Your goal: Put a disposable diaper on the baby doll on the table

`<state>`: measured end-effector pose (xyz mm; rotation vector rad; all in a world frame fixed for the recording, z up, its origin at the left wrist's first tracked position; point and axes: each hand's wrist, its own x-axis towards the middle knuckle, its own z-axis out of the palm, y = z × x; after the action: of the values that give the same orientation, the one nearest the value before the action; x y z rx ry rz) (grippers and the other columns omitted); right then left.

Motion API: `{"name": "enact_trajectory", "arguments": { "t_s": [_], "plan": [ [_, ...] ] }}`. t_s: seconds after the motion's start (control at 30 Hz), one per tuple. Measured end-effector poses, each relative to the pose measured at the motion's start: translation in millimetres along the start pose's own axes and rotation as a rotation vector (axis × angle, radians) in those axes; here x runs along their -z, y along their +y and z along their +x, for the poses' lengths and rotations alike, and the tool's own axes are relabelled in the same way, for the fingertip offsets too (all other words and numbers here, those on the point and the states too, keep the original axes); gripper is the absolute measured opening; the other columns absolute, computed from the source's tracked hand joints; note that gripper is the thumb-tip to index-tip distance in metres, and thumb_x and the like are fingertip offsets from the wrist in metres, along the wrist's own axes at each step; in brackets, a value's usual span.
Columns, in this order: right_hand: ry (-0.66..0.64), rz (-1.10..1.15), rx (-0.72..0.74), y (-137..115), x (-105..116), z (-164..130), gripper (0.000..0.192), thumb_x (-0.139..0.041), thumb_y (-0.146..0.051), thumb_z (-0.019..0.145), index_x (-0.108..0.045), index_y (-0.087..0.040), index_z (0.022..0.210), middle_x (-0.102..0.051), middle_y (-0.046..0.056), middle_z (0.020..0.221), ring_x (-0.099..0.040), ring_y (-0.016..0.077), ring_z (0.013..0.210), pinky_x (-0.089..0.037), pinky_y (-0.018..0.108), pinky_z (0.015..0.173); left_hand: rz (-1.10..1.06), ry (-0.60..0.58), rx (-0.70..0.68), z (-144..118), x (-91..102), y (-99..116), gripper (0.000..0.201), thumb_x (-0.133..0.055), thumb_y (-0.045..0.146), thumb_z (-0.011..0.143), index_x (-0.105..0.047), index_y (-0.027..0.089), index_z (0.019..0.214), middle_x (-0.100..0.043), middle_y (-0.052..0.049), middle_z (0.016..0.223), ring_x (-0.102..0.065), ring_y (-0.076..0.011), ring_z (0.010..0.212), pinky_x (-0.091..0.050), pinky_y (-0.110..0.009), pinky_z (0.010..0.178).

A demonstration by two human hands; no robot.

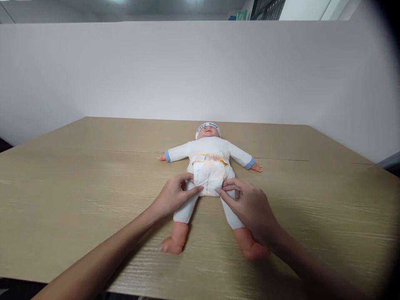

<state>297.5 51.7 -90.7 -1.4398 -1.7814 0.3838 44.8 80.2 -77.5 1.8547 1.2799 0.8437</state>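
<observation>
A baby doll (209, 146) in a white outfit with blue cuffs and a lettered white headband lies on its back, its head away from me. Round its hips is a white diaper (208, 177) with a printed orange-yellow waistband. My left hand (179, 192) pinches the diaper's edge at the leg on the left side, thumb near the crotch. On the other side my right hand (246, 200) grips the opposite leg edge between thumb and fingers. The doll's legs spread toward me, and my right hand partly covers the one on the right.
The doll rests on a wooden table (93, 187) with thin seams across its top. A white partition (175, 71) rises behind the table and along both sides. The table's front edge is close to me.
</observation>
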Motion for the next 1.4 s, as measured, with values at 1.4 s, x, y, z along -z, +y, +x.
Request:
{"name": "enact_trajectory", "arguments": {
  "t_s": [1.4],
  "plan": [
    [0.145,-0.039,0.075,-3.6,-3.0,-9.5,0.024,-0.076,-0.047,0.1,-0.081,-0.025,0.094,-0.08,0.005,0.087,-0.066,0.027,0.081,-0.05,0.039,0.078,-0.422,-0.016,0.136,2.5,2.2,-7.2,0.049,-0.085,0.061,0.09,-0.075,0.017,0.108,-0.078,-0.009,0.103,-0.072,-0.023,0.093,-0.055,-0.035,0.08]
  ]
}}
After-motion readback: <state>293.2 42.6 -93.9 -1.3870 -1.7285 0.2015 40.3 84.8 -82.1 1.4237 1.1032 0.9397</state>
